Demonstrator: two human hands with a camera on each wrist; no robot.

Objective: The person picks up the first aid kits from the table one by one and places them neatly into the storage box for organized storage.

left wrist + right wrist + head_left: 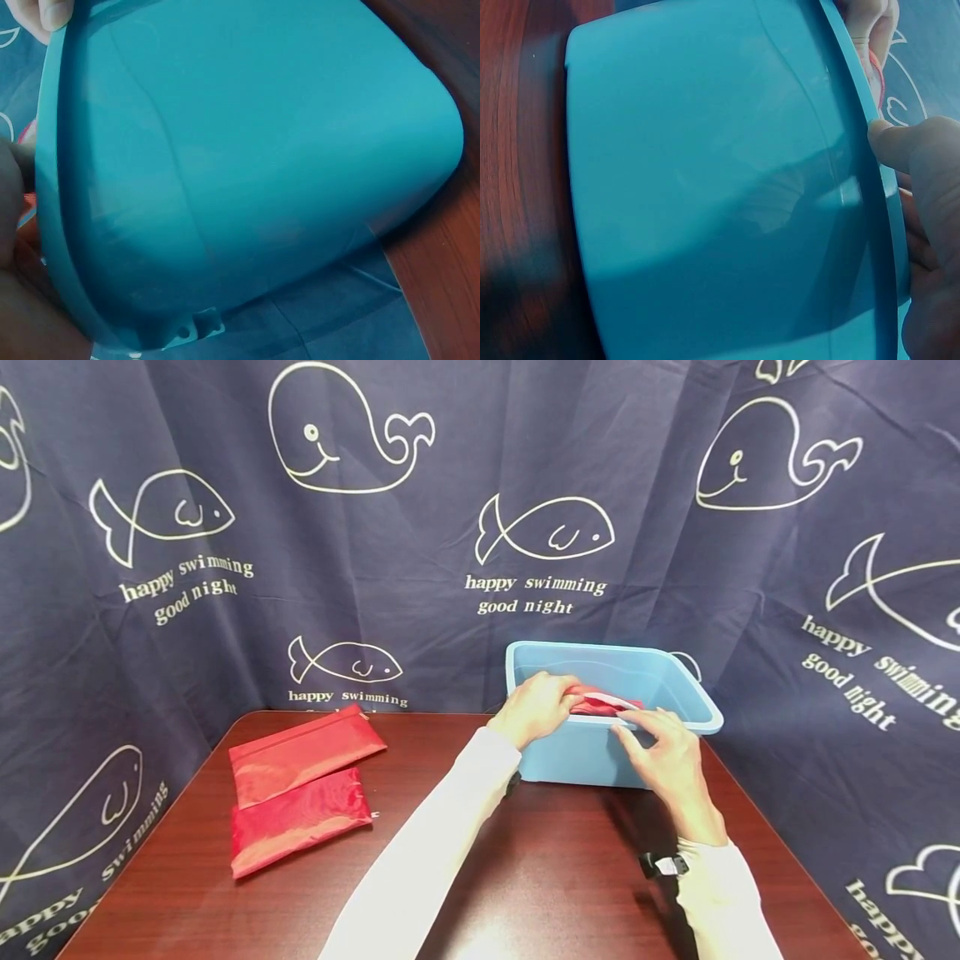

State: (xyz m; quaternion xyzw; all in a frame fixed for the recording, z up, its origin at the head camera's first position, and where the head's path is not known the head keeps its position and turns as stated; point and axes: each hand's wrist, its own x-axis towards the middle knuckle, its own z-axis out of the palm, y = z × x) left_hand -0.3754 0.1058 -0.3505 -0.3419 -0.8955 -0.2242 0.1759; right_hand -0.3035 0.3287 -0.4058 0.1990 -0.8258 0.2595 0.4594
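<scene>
Pouch (592,704), red, is inside the bin (581,760), between the two hands. The left hand (534,710) pinches its edge, perhaps to control how it lies; the right hand (669,756) grips the bin's near rim, thumb outside, probably for steadiness.

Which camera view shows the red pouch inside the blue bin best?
The head view: it looks down into the blue bin and shows part of the red pouch. Both wrist views mostly show the bin's outer wall, with only slivers of red past its rim.
</scene>
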